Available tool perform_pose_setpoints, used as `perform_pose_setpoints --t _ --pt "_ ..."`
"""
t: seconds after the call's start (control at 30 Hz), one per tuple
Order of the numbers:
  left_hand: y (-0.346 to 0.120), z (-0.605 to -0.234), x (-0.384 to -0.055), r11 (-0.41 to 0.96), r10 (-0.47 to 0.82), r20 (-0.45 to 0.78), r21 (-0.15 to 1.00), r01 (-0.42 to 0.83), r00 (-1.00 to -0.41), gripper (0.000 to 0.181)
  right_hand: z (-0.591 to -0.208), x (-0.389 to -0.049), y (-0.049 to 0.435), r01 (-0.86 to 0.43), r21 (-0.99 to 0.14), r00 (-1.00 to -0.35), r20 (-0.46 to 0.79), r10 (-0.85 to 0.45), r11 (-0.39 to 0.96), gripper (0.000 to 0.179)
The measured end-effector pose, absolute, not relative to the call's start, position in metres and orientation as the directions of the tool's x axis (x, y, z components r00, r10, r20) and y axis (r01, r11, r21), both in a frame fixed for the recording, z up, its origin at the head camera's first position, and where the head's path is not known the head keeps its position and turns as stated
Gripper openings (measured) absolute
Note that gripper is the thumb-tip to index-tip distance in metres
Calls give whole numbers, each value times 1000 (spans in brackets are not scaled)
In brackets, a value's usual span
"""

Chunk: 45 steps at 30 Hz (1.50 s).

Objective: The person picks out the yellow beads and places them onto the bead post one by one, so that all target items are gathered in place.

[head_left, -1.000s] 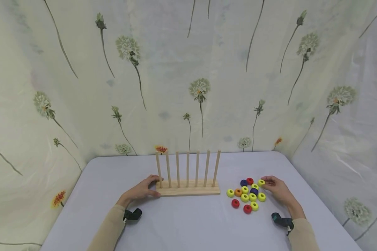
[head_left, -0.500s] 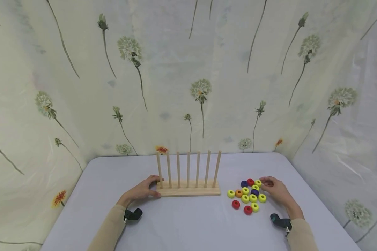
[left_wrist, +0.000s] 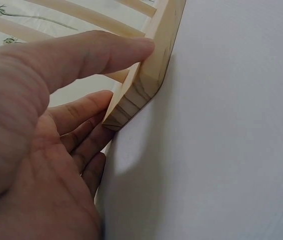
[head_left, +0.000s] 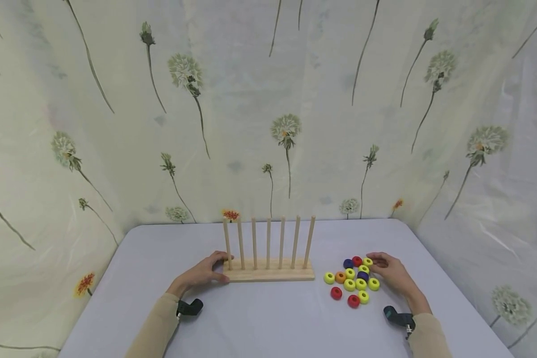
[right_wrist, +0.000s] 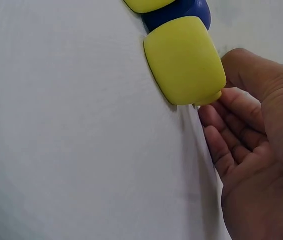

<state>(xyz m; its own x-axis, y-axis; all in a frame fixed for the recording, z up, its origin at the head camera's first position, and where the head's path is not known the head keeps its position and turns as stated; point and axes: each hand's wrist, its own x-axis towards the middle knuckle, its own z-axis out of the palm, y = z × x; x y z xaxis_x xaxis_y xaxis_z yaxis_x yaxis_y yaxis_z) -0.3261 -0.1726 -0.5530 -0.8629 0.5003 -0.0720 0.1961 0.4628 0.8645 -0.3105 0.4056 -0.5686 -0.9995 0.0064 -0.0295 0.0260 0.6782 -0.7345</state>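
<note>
My left hand (head_left: 201,271) grips the left end of a wooden peg stand (head_left: 268,275), thumb on its front and fingers behind. In the left wrist view, the thumb presses the base (left_wrist: 154,65) near its end. My right hand (head_left: 391,271) is at the far right of a loose group of beads, its thumb and fingers around a yellow bead (head_left: 367,262). In the right wrist view, a nearer yellow bead (right_wrist: 186,62) partly hides those fingertips and the held bead. Blue, red, orange and yellow beads lie close together beside the stand.
Several upright pegs (head_left: 268,243) rise from the stand. A red bead (head_left: 354,301) lies at the front of the group and an orange bead (head_left: 340,277) toward its left. The white table (head_left: 268,323) ends at a flowered curtain (head_left: 232,124).
The yellow bead by my right hand has shifted slightly left, closer to the other beads. The right fingers have followed to the left around it. My left hand stays on the stand.
</note>
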Motion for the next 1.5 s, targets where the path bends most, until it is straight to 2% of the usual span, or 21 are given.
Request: perform_pose_setpoints --t 0.73,1.03,1.5 --pt "-172 -555 -321 481 476 -83 858 180 -876 68 -560 -301 411 19 -779 -999 2 32 627 53" --pt "-172 -556 -322 453 497 -55 868 204 -866 67 -527 -301 405 -10 -802 -999 38 34 597 60" --pt "-172 -559 -325 452 488 -62 871 191 -871 63 -474 -286 366 -133 -799 -989 146 -26 586 53"
